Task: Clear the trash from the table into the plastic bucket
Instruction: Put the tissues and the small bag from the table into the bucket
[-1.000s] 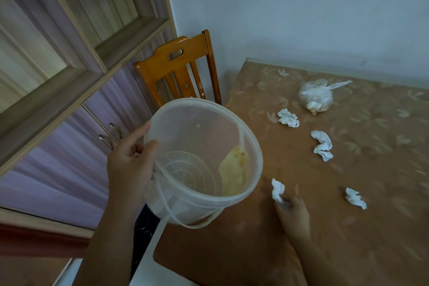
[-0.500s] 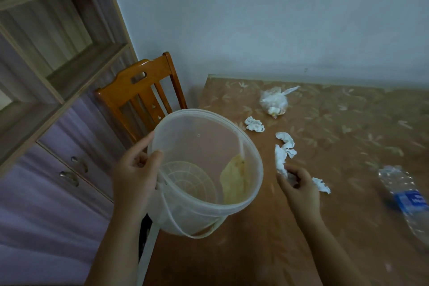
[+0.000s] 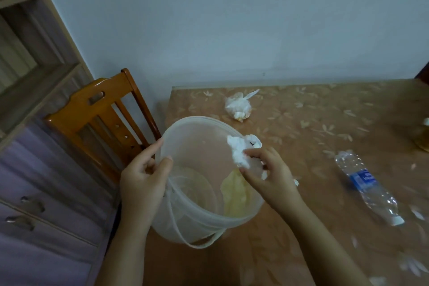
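Right hand (image 3: 267, 179) is pinching a crumpled white tissue (image 3: 239, 153) over the mouth of the plastic bucket (image 3: 197, 146), which the left hand (image 3: 144, 183) is gripping by the rim at the surface's (image 3: 301, 227) edge. A tied bag (image 3: 239, 107) and a clear bottle (image 3: 369, 188) are lying beyond, and a wooden chair (image 3: 104, 118) is standing alongside. Translucent, the bucket is holding a yellowish scrap (image 3: 234, 197).

A person's left hand (image 3: 141, 183) grips the rim of a translucent plastic bucket (image 3: 199, 223) at the table (image 3: 301, 227) edge, while the right hand (image 3: 271, 181) pinches a crumpled tissue (image 3: 239, 153) over its mouth. A yellowish scrap (image 3: 234, 197) lies inside. A tied plastic bag (image 3: 239, 107) and a water bottle (image 3: 369, 188) lie on the table.
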A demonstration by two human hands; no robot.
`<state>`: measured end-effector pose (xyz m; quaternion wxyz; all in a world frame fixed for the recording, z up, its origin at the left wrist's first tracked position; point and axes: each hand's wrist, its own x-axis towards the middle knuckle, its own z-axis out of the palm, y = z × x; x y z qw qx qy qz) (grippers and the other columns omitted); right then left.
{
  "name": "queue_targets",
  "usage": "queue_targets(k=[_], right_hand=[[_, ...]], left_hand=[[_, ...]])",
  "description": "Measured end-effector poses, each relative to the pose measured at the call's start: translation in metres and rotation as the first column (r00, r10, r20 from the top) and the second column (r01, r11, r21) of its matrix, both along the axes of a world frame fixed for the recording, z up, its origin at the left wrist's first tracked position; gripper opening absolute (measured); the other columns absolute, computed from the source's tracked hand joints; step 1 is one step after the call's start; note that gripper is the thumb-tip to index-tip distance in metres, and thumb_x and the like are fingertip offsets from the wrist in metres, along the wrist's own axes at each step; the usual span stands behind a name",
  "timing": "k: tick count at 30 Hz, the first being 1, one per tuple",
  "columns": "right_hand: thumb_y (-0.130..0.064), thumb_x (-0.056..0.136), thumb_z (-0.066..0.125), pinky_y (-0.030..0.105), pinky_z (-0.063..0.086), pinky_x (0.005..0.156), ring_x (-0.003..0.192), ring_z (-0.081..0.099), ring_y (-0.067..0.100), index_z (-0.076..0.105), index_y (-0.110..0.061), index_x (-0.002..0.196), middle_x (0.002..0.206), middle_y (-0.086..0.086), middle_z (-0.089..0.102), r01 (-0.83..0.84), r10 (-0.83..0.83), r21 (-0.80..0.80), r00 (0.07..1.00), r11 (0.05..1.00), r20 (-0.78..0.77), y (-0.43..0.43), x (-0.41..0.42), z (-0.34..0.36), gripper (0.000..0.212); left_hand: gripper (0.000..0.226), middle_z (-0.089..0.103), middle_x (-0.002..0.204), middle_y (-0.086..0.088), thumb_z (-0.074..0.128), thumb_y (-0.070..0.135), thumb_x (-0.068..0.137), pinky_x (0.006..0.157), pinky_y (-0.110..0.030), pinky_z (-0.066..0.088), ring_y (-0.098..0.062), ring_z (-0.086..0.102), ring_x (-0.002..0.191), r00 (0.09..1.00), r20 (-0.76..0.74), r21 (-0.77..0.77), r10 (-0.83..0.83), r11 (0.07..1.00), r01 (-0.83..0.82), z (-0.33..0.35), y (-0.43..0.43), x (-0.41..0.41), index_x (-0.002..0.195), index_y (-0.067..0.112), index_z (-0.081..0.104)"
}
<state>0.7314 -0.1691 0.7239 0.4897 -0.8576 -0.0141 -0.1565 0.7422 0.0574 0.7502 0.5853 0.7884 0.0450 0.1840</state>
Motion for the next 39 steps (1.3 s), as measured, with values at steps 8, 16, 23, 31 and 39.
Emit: queue_targets(k=[8,16,23,31,39], right_hand=[[-0.026,0.076,0.069,-0.002,0.033,0.077,0.097,0.051,-0.003,0.061,-0.029,0.106,0.1,-0.017,0.052,0.043,-0.044,-0.026,0.997,0.999,-0.066,-0.04,0.003,-0.013,0.031],[-0.019,0.077,0.068,0.002,0.035,0.07,0.091,0.054,0.001,0.059,-0.033,0.097,0.094,-0.016,0.053,0.137,-0.137,-0.014,0.986,0.991,-0.089,-0.096,0.021,-0.05,0.026],[-0.021,0.078,0.066,0.022,0.039,0.069,0.087,0.056,0.011,0.063,-0.017,0.105,0.098,-0.003,0.056,0.226,-0.236,-0.069,0.936,0.972,-0.26,-0.149,0.043,-0.103,0.028],[-0.02,0.078,0.064,0.025,0.037,0.074,0.091,0.053,0.012,0.059,-0.013,0.113,0.108,0.001,0.056,0.212,-0.231,-0.091,0.894,0.973,-0.384,-0.175,0.067,-0.158,0.035],[-0.023,0.077,0.066,0.023,0.038,0.07,0.09,0.053,0.015,0.054,-0.016,0.116,0.122,0.008,0.05,0.2,-0.201,-0.055,0.85,0.978,-0.486,-0.183,0.068,-0.194,0.041]], left_hand=[[0.039,0.05,0.061,-0.019,0.063,0.012,0.08,0.046,-0.021,0.042,-0.01,0.043,0.048,1.0,0.0,0.016,-0.016,1.0,0.016,0.003,-0.026,0.014,0.113,0.032,0.064],[0.04,0.055,0.067,-0.024,0.061,0.016,0.08,0.046,-0.035,0.045,-0.033,0.047,0.054,1.0,-0.023,0.139,0.003,0.99,0.0,0.006,-0.053,0.024,0.115,0.035,0.061],[0.038,0.058,0.067,-0.008,0.061,0.022,0.077,0.043,-0.027,0.045,-0.016,0.048,0.051,0.994,-0.05,0.136,0.1,0.986,-0.092,-0.001,-0.068,0.039,0.1,0.052,0.06],[0.038,0.057,0.068,-0.007,0.062,0.019,0.078,0.042,-0.021,0.045,-0.01,0.047,0.049,0.994,-0.038,0.155,0.098,0.984,-0.091,-0.005,-0.085,0.05,0.096,0.052,0.06],[0.042,0.054,0.066,-0.008,0.063,0.012,0.079,0.039,-0.024,0.043,-0.011,0.045,0.049,0.992,-0.005,0.167,0.125,0.978,-0.123,-0.003,-0.1,0.059,0.101,0.047,0.06]])
